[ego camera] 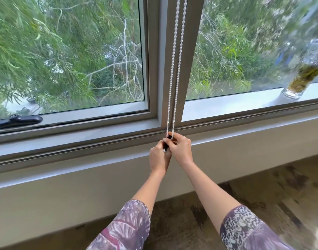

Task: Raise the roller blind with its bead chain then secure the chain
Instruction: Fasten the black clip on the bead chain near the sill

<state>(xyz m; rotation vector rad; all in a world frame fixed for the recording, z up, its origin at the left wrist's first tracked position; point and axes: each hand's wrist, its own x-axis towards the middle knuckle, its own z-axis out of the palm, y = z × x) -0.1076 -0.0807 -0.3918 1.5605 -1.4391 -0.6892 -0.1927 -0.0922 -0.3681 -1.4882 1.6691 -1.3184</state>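
A white bead chain hangs in two strands down the grey centre post of the window, from the top of the view to the sill. My right hand pinches the bottom of the loop. My left hand is pressed against it from the left, fingers closed around a small dark piece at the chain's lower end. What that piece is stays mostly hidden by my fingers. The blind itself is out of view above.
A black window latch handle lies on the left frame's bottom rail. A glass vase with greenish stems stands on the sill at the far right. Below the sill are a pale wall and mottled dark floor.
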